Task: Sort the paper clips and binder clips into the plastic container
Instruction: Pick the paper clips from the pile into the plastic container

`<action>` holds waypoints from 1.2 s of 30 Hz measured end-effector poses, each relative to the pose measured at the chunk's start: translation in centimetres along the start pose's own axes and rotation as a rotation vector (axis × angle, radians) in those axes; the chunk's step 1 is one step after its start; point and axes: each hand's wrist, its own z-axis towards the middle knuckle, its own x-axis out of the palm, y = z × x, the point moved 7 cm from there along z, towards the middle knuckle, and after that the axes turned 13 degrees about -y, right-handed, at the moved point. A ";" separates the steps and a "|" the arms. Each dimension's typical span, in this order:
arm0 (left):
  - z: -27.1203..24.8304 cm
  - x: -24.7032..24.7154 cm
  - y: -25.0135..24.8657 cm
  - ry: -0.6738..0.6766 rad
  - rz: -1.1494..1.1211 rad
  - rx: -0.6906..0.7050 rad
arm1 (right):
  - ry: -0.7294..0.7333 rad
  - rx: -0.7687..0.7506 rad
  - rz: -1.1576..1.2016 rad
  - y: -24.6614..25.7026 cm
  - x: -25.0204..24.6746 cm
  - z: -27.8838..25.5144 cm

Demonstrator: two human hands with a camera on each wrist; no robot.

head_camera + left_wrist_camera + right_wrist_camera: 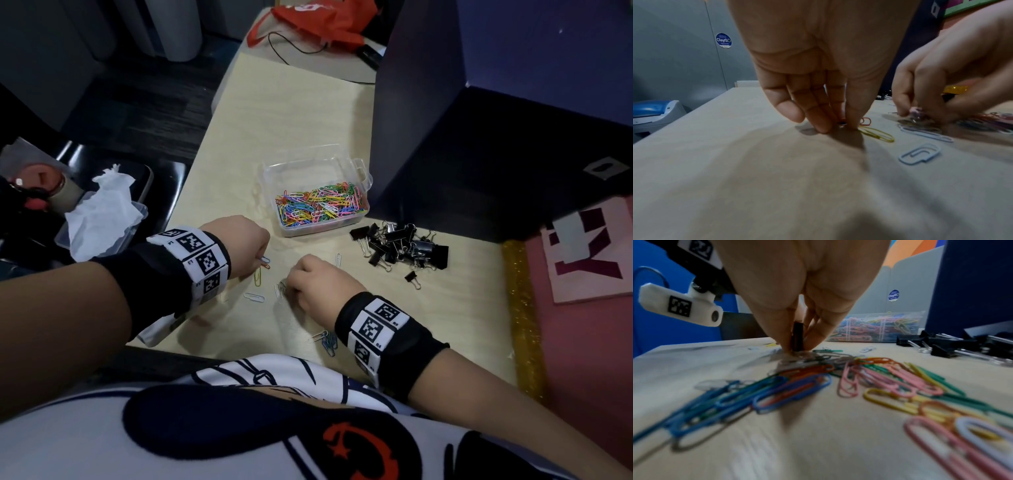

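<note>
Two hands worked pale wood desk [445,301]: L hand [239,246] fingertips pinched small clip by yellow clip [877,134]; R hand [318,284] gripped black binder clip [797,335]. Container [356,171] w/ paper clips behind, binder-clip pile [400,246] right, dark partition [479,137] beyond.

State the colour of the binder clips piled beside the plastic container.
Black, with silver wire handles: binder clips, clearest in the head view.

A red bag [318,20] lies far back; crumpled tissue [102,212] sits left of the table [301,113].
</note>
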 end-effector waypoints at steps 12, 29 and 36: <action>-0.5 -0.1 -4.5 0.014 -0.084 0.118 | -0.428 0.451 0.100 -8.1 -5.6 -2.0; -1.2 0.7 -6.7 0.293 0.229 0.229 | -0.068 0.256 -0.095 -5.7 -1.6 -2.1; 0.2 -0.5 -10.1 0.143 0.122 0.250 | -0.088 0.277 -0.058 -6.3 -2.2 -3.9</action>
